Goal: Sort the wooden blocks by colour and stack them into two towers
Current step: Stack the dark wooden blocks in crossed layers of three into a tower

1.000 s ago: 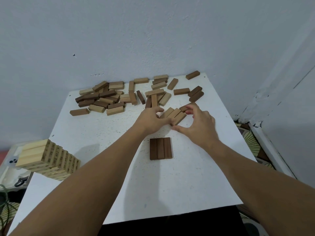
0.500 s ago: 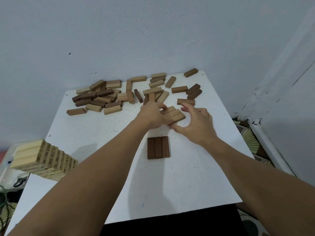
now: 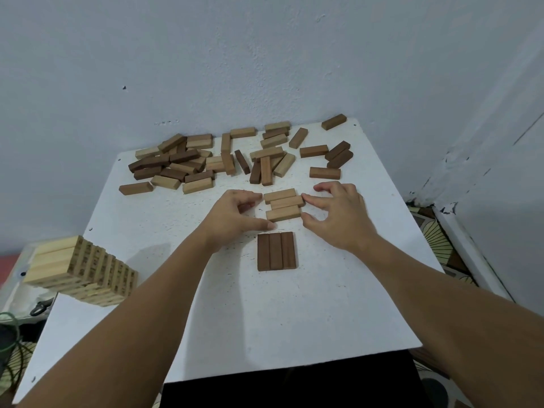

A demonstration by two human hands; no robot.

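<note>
My left hand point(image 3: 235, 214) and right hand point(image 3: 338, 213), fingers loosely spread, flanked three light blocks point(image 3: 283, 204) at frame centre; rigid, smooth, probably light, best squeezed endwise.

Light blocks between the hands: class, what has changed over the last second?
The three light blocks were turned from a slant to lie crosswise. Both the left hand and right hand opened beside them. The dark row and loose pile stayed put.
</note>
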